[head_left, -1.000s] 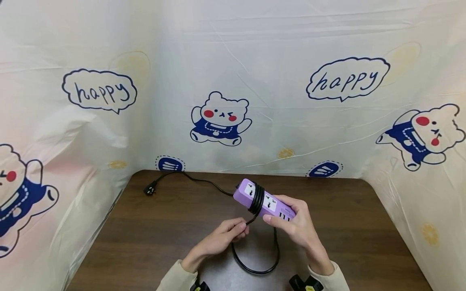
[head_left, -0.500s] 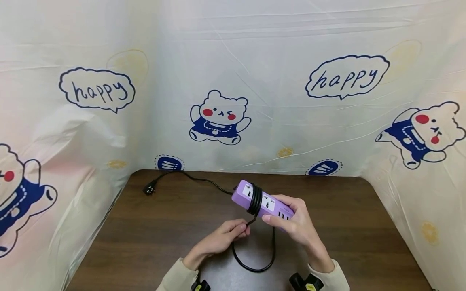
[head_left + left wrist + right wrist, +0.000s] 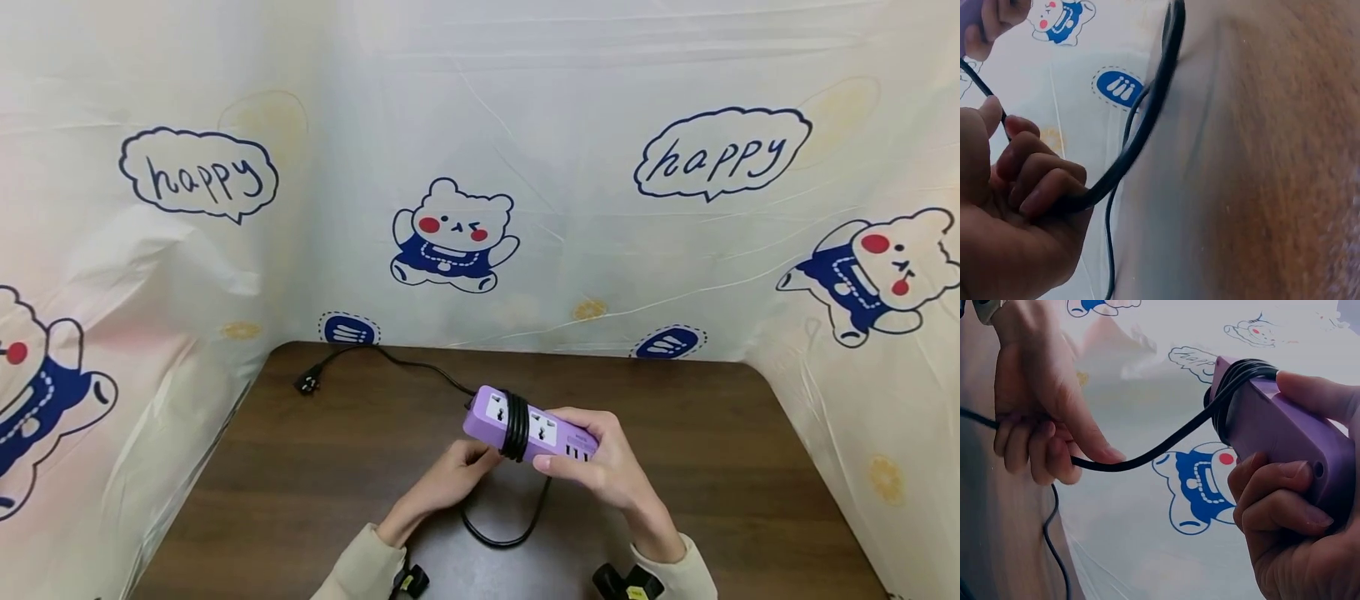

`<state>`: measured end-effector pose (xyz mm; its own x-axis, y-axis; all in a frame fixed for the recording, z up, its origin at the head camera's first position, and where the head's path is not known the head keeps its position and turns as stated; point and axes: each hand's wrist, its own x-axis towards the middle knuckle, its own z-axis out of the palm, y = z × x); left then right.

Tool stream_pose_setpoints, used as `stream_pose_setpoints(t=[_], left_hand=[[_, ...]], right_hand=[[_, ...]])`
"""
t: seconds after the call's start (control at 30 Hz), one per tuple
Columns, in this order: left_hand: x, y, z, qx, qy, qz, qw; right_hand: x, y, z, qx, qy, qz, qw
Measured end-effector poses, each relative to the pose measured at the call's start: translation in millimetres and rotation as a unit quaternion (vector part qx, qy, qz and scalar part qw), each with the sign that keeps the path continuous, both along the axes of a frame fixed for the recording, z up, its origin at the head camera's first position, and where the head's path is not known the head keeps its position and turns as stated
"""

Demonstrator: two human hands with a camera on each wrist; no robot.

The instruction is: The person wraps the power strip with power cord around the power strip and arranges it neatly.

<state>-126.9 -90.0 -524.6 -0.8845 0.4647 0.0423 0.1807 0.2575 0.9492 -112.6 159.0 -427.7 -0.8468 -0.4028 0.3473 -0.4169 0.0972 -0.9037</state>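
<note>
A purple power strip [image 3: 486, 421] with white socket panels is held up over the table by my right hand [image 3: 600, 458], thumb on one side and fingers round the other. Several turns of its black cord [image 3: 516, 427] are wound round the strip's body. My left hand [image 3: 453, 477] grips the cord just left of the strip; in the left wrist view its curled fingers [image 3: 1041, 169] close round the cord. From the right wrist view, the cord [image 3: 1166, 447] runs from the left hand up to the windings. A slack loop [image 3: 501, 546] hangs below the strip.
The cord's black plug [image 3: 307, 382] lies at the table's far left, its cord trailing to the strip. The brown wooden table [image 3: 712, 467] is bordered by a pale printed curtain [image 3: 570, 167] at the back and both sides.
The power strip and right hand have come slightly left and down. The left hand has moved from below the windings to partly behind the strip. The hanging loop has become smaller.
</note>
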Motion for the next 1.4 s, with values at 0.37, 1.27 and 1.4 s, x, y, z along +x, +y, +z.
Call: stream_pose_setpoints(t=[0.37, 1.27, 1.4], left_hand=[[-11.7, -19.8, -6.3, 0.049, 0.001, -0.13, 0.9903], [-25.2, -21.3, 9.9, 0.061, 0.141, 0.053, 0.9867], [-24.2, -26.3, 25.6, 0.05, 0.132, 0.08, 0.9867]], right_hand=[[4.8, 3.6, 7.5, 0.007, 0.012, -0.009, 1.0], [16.9, -9.8, 7.1, 0.022, 0.029, 0.048, 0.998], [16.9, -12.9, 7.5, 0.03, 0.031, 0.06, 0.997]])
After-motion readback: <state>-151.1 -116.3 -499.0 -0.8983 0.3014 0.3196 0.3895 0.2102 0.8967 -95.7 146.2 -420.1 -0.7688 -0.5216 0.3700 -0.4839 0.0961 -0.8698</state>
